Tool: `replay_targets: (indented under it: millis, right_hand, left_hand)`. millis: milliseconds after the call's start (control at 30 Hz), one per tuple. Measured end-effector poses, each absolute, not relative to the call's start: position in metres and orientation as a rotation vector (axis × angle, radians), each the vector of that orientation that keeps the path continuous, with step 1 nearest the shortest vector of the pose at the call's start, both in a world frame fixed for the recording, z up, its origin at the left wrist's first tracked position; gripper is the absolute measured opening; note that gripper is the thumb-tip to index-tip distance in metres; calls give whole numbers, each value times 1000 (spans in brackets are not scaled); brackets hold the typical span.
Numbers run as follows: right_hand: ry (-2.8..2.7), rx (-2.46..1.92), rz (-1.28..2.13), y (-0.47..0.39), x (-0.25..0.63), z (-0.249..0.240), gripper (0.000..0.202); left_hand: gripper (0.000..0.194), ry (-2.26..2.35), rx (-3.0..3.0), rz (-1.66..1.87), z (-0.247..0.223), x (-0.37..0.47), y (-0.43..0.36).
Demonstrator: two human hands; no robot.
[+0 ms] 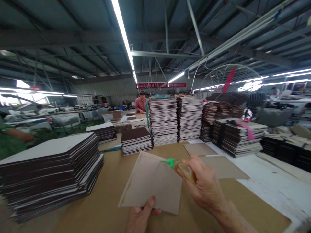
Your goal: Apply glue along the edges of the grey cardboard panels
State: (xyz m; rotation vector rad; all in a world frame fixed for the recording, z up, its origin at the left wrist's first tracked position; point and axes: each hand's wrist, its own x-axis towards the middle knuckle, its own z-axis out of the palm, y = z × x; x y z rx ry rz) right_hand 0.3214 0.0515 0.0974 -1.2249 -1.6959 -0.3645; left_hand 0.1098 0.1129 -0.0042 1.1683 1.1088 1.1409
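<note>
My right hand (204, 181) is wrapped round a yellowish glue bottle (186, 171) with a green nozzle, whose tip points left at the upper part of a grey-beige cardboard sheet (155, 184). Streaks that look like glue run along the sheet's top and left edges. At the sheet's lower edge, my left hand (143, 215) grips it, thumb on top and fingers underneath. The sheet is tilted above a brown board (102, 200) that covers the table.
Tall stacks of dark-and-white panels stand at the left (51, 171) and behind the sheet (162, 123). Flat cardboard pieces (221, 166) lie to the right. A strapped stack (239, 137) sits farther right, near a large fan (230, 81). Another person (140, 104) works at the back.
</note>
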Motion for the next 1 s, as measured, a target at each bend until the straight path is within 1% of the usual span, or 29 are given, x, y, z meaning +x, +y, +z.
replay_targets:
  millis: [200,333,467,567,667,833,1000]
  right_hand:
    - [-1658,-1314,-387,49,334,84,6]
    - [-1654,-1307,-380,47,337,81,7]
    - [-1669,-1342,-416,47,341,81,6]
    - [-1622,-1369,-418,47,344,79,7]
    - [-1623,-1334,-382,47,339,83,7]
    - [-1646,-1285,-349,49,335,85,5]
    - [-1618,-1328,-389,50,339,77,9]
  left_hand:
    - [55,1074,1071,1190,-7,111,116]
    - [49,1111,1113,1158,-3,111,114]
    - [53,1088,1058,1202,5,111,112]
    - [54,1112,1079,1150,9,110,111]
    - [52,1152,1152,1075,8,108,113]
    - [48,1144,1142,1150,0,107,114]
    - [51,1069,1094,1155,0,110,115]
